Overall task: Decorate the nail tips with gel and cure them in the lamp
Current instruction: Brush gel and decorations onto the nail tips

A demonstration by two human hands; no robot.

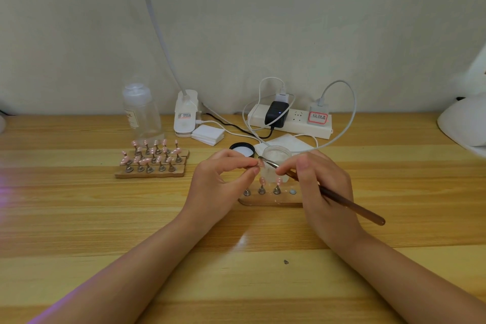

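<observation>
a person's left hand (223, 179) pinches a small pink nail tip (261, 163) between thumb and fingertips, lifted above the wooden table (105, 258), while the right hand (319, 187) grips a brown-handled nail brush (349, 204) whose metal ferrule and bristle end meet the tip. the two hands sit close together, each closed around its own object, just in front of an open clear jar (276, 159) (contents pale, whether gel or powder cannot be told); its black lid (242, 149) lies beside it. directly below, a small wooden holder strip (271, 200) carries three metal stands, two bearing pink tips, and one bare magnet spot at its right end. to the left, a larger wooden rack (152, 163) holds many pink tips with white dots, in front of a clear pump bottle (142, 113). a white power strip (289, 119) and cables run along the wall; the curing lamp (465, 123) sits at the far right edge, well apart from the work. the risks from here look plain: the tiny tip could slip or rotate in the pinch under brush pressure, smearing wet gel onto the fingers; a lowered wrist could knock the stands below; and carrying uncured tips across to the distant lamp invites smudging.
</observation>
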